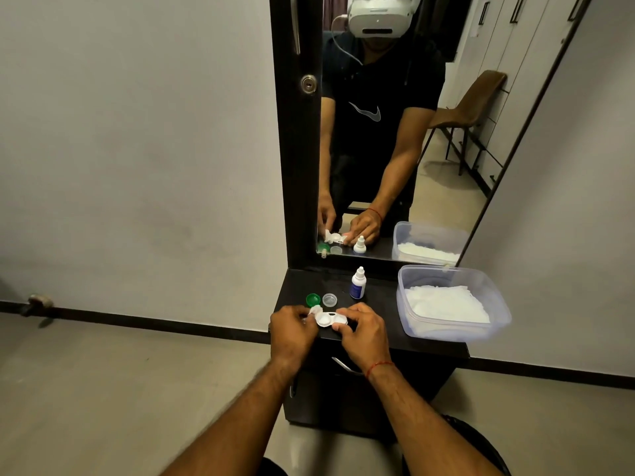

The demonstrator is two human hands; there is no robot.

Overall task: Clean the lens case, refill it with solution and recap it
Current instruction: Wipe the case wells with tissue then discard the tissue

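You had the lens case (329, 319) up just over the front edge of the black counter (395, 334); right hand (362, 333) pinched its right end, left hand (292, 329) pressed a bit of white tissue (314, 310) at the left well; green cap (313, 299) and clear cap (329, 299) sat off just behind, solution bottle (358, 283) upright beside them; tub (450, 304) of tissues on the right.

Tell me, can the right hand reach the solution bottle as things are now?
Probably yes. The solution bottle stands just beyond the right hand with bare countertop between, but that hand now holds the lens case and must release it first.
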